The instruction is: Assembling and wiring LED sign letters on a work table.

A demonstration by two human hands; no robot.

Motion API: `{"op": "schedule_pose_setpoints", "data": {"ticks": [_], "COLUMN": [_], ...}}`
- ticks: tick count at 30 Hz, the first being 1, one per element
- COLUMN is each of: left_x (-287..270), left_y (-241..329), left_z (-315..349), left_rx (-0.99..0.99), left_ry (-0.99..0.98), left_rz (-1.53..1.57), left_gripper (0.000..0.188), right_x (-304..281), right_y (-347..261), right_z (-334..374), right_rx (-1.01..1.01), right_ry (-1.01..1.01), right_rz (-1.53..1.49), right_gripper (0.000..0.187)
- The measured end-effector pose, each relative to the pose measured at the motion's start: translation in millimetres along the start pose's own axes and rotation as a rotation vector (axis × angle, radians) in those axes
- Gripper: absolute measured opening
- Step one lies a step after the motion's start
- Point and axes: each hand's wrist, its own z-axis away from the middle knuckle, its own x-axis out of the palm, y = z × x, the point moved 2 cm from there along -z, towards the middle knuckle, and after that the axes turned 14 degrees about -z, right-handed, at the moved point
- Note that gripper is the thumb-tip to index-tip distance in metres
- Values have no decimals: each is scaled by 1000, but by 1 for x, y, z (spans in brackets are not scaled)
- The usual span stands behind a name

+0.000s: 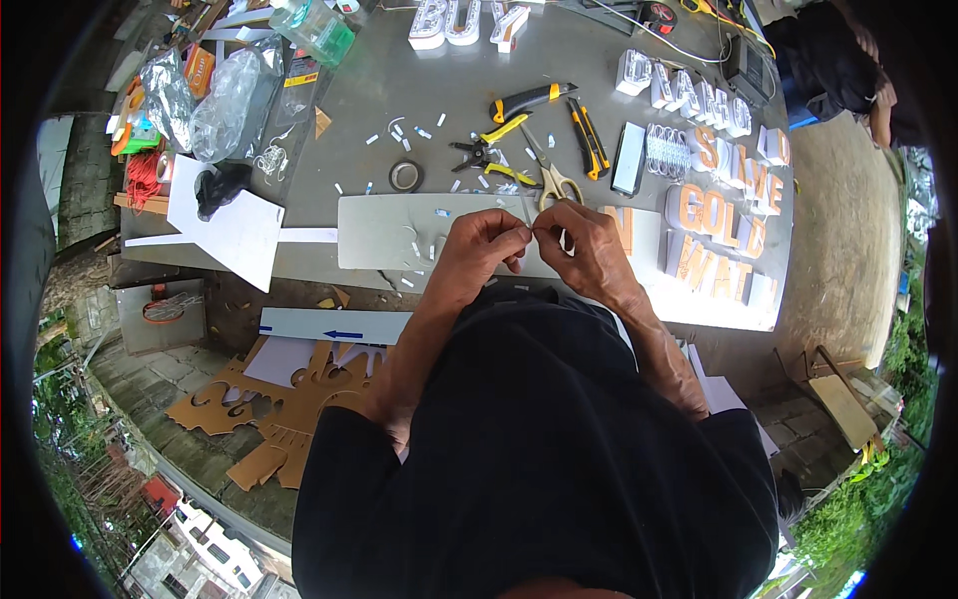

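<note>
My left hand (481, 252) and my right hand (587, 252) meet over a pale flat panel (384, 225) near the table's front edge. Thumb and fingers are pinched together on both, with the tips almost touching. Whatever thin piece lies between them is too small to name. Just beyond the right hand are scissors (561, 186) with yellowish handles, blades pointing away; they seem to lie on the table. Yellow-handled pliers (481, 155) rest farther off, and small white scraps (442, 212) are scattered around the panel.
A black tape roll (406, 177), a yellow-black cutter knife (529, 101), another yellow-black tool (589, 140) and a phone-like slab (629, 158) lie beyond. White and orange block letters (709, 215) stand at right. Plastic bags (235, 110) crowd the left. A person (828, 60) is at far right.
</note>
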Motion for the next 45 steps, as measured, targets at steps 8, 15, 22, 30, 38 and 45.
{"op": "schedule_pose_setpoints", "data": {"ticks": [8,15,22,30,38,45], "left_x": [-12,-22,-50,-156,-199,-223], "left_y": [-5,-6,-24,-191,-296,-304], "left_z": [12,16,44,151,134,134], "left_rx": [3,40,-9,-396,-1004,-1333], "left_ry": [-95,-84,54,721,-96,-178], "left_rz": [123,58,38,-828,-1531,-1517], "left_gripper": [14,16,26,33,58,62], "right_x": [-7,-3,-4,-4,22,32], "right_y": [-6,-8,18,62,68,63], "right_z": [-4,-10,-20,-46,-70,-68], "right_rx": [30,-4,-2,27,19,106], "right_ry": [1,3,-23,-136,-173,-175], "right_rz": [-13,39,119,20,-81,-121], "right_gripper": [8,10,8,12,11,12]}}
